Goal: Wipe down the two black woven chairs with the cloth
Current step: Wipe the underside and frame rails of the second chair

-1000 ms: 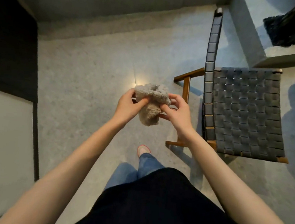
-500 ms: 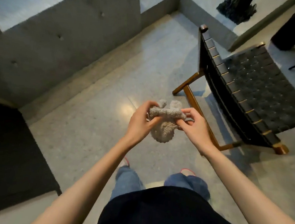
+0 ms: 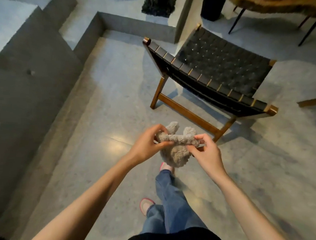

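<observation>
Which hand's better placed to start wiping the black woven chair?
Right hand, probably: it pinches the fluffy beige cloth on the side nearer the black woven chair, ahead and rightward; the left hand is farther.

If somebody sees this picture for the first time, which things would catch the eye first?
Probably the fluffy grey cloth in the middle, pinched between the left hand and the right hand above the floor. Next comes the black woven chair with wooden legs, standing just ahead and to the right, not touched by either hand.

Black woven chair (image 3: 222, 62) on brown wood frame, beige fuzzy cloth (image 3: 175, 151), grey speckled floor (image 3: 108, 97), blue jeans (image 3: 169, 202)
</observation>
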`<action>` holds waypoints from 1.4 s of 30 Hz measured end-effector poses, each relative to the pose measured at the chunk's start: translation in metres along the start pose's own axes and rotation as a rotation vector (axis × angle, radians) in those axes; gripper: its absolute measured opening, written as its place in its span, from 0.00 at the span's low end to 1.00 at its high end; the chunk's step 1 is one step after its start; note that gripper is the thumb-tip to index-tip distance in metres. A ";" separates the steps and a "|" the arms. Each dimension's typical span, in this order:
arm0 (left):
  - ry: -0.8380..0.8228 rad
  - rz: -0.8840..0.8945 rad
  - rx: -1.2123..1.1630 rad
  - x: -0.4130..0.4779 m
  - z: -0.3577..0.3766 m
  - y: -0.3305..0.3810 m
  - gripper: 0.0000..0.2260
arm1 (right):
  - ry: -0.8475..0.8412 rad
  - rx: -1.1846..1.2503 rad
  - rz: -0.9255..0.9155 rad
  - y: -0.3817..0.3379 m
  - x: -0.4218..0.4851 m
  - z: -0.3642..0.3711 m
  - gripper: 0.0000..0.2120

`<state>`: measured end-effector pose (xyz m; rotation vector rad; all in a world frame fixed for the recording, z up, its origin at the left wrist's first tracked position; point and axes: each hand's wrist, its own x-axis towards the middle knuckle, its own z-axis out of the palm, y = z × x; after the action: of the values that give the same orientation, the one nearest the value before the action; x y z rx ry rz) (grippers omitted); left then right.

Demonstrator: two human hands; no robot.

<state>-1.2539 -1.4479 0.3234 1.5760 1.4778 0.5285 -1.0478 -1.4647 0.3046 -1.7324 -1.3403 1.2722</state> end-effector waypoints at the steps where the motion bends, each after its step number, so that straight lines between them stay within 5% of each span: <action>1: -0.027 0.010 0.025 0.012 0.001 0.000 0.11 | 0.026 0.015 0.009 0.002 0.005 -0.002 0.13; 9: -0.144 0.067 0.231 0.108 0.004 -0.009 0.13 | 0.192 0.067 0.061 0.015 0.068 -0.005 0.13; 16: -0.144 0.096 0.191 0.173 0.009 -0.024 0.16 | 0.234 0.066 0.107 0.017 0.128 -0.004 0.12; 24: -0.332 0.114 0.156 0.234 0.014 -0.052 0.17 | 0.257 0.099 0.231 0.036 0.177 0.008 0.13; 31: -0.477 0.017 0.142 0.287 0.029 -0.075 0.07 | 0.413 0.111 0.320 0.054 0.215 0.034 0.14; 42: -0.566 0.034 0.162 0.363 0.078 -0.151 0.11 | 0.594 0.114 0.357 0.139 0.294 0.079 0.12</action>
<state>-1.2054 -1.1435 0.0665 1.6976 1.0785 -0.0317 -1.0600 -1.2374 0.0599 -2.1020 -0.6281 0.8696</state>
